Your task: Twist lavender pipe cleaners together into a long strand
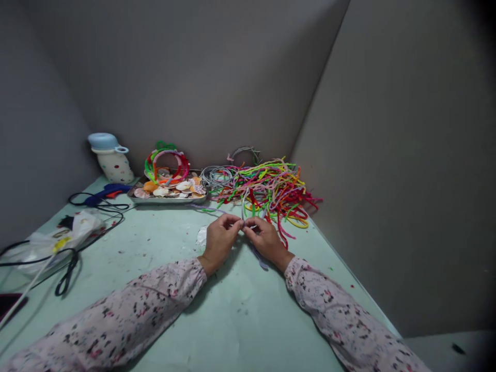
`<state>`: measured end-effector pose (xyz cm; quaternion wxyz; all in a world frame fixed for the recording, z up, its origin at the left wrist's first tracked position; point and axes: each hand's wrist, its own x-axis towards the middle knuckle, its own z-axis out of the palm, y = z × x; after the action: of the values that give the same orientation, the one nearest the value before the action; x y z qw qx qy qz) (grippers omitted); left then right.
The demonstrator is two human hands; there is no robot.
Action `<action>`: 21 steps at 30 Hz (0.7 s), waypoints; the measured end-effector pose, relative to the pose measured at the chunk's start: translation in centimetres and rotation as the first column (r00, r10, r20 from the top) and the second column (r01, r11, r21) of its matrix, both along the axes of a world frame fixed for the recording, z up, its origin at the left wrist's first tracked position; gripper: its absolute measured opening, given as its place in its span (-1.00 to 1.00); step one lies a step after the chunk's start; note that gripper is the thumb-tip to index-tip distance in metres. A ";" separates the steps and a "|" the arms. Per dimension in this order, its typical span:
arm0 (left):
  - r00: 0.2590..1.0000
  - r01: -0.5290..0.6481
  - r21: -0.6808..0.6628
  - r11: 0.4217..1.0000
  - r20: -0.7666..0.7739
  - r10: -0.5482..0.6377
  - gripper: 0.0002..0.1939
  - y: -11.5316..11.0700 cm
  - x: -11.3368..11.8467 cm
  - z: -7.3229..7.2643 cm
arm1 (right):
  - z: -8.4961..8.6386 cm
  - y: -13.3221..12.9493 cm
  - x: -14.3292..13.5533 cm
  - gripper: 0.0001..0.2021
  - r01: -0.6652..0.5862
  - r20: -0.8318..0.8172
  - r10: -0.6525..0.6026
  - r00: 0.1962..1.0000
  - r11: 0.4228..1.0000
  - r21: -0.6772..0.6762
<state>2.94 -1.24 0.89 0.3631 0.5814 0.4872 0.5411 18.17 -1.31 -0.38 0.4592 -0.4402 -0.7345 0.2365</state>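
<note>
Above the table's middle, my left hand (pixel 222 238) and my right hand (pixel 267 240) meet, thumbs and fingertips pinched together. Between them they grip a pale purple pipe cleaner (pixel 259 259), whose fuzzy end trails below my right hand. Another thin purple strand runs out to the left behind my left hand; whether it is the same piece I cannot tell. The exact spot under the fingertips is hidden. Just beyond my right hand lies a tangled heap of colourful pipe cleaners (pixel 271 181), a few strands reaching close to my fingers.
A metal tray (pixel 168 200) of seashells stands at the back, with pipe-cleaner-wrapped rings (pixel 167 165) on it. Beside it lies coiled grey wire (pixel 217 176). On the left are a bottle (pixel 114 163), a blue-handled tool (pixel 106 194), black cable (pixel 66 276) and a plastic bag (pixel 83 227). Walls border the table.
</note>
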 end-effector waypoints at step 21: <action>0.998 0.029 -0.058 0.998 0.060 -0.025 -0.77 -0.1 0.1 0.6 | 0.0 -0.1 0.1 -0.86 0.010 0.002 -0.010 1.000 1.000 -0.010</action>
<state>2.99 -1.32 1.49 0.4016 0.5608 0.4840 0.5385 18.23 -1.39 -0.34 0.4575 -0.4463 -0.7315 0.2373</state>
